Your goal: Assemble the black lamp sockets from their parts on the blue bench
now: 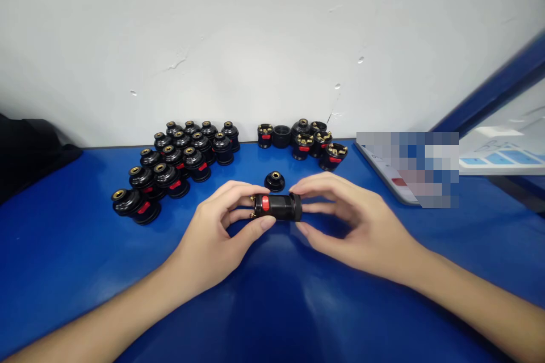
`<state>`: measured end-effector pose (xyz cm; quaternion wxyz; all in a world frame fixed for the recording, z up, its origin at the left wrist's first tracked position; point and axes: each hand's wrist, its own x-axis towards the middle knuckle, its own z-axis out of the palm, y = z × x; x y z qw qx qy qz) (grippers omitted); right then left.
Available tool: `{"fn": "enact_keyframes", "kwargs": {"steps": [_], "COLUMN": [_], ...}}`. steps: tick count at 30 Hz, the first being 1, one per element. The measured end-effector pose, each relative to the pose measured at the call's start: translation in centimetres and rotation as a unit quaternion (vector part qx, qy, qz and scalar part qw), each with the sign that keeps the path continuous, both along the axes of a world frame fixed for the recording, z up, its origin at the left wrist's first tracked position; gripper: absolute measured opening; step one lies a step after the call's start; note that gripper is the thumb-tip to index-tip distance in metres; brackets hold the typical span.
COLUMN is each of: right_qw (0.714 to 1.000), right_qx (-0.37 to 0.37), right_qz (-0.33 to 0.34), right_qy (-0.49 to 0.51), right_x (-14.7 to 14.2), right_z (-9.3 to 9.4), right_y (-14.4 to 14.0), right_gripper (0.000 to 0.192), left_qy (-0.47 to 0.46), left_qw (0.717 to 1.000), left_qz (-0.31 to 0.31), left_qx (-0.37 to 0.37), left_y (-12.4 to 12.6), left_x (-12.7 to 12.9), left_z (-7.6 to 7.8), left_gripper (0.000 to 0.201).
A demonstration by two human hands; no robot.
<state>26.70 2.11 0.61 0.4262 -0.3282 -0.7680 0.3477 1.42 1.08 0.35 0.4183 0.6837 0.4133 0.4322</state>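
Observation:
Just above the blue tabletop, my left hand (232, 221) grips a black lamp socket body (279, 208) lying sideways, with a red switch and brass terminals facing left. The fingertips of my right hand (349, 218) close around a black threaded ring (297, 207) at the body's right end. Ring and body touch; how far the ring is screwed on cannot be seen. Right behind them a loose black domed cap (275, 181) with a brass threaded centre rests on the table.
Several assembled lamp sockets (171, 180) stand in rows at the left. Behind my hands are several open socket bodies (334, 156) and a black ring (281, 136), near the white wall (238, 39). A flat, partly blurred device (383, 173) lies at the right. Dark cloth (34, 144) sits far left.

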Motion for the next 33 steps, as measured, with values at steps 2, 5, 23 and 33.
{"fn": "enact_keyframes", "kwargs": {"steps": [2,5,23,33], "right_qw": [1.000,0.999,1.000,0.984], "right_qx": [0.012,0.036,-0.022,-0.156], "right_qz": [0.005,0.002,-0.005,0.002], "right_qy": [0.000,-0.010,0.021,0.085], "right_x": [-0.02,-0.01,-0.20,-0.42], "right_z": [0.04,0.03,-0.05,0.22], "right_y": [-0.07,-0.14,-0.12,0.07], "right_gripper": [0.039,0.041,0.034,0.033], "left_qy": [-0.001,-0.006,0.086,-0.003], "left_qw": [1.000,1.000,0.991,0.995], "left_qz": [0.002,0.000,0.000,-0.038], "left_qx": [-0.009,-0.011,0.103,0.097], "left_y": [-0.04,0.05,0.33,-0.03], "left_x": [0.10,0.26,-0.27,0.00], "left_z": [0.10,0.18,0.20,0.02], "left_gripper": [0.024,0.022,0.031,0.024]}}
